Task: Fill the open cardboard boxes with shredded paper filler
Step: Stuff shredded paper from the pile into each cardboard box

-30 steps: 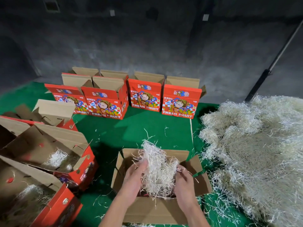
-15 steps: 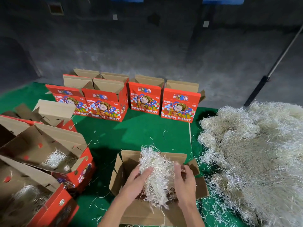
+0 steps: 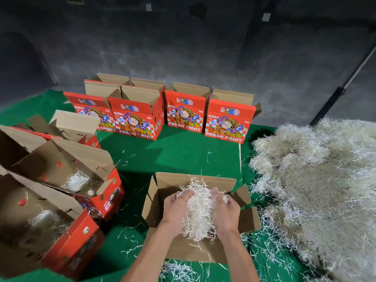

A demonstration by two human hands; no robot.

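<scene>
An open cardboard box (image 3: 160, 202) stands on the green mat right in front of me, flaps spread. Over its opening my left hand (image 3: 175, 210) and my right hand (image 3: 225, 212) press from both sides on a clump of pale shredded paper (image 3: 198, 212), which reaches down into the box. A big heap of the same shredded paper (image 3: 317, 180) lies to the right. At the left, two open red boxes (image 3: 67, 159) (image 3: 50, 216) each hold a little filler.
Several upright red "FRESH FRUIT" boxes (image 3: 225, 123) with open tops line the back by the dark wall. Another open box (image 3: 75, 123) sits at the far left. Loose paper strands litter the green mat (image 3: 183, 153). A dark pole (image 3: 333, 100) leans at the right.
Both hands have pushed the clump of shredded paper lower, down into the box, and closed in more tightly around it.
</scene>
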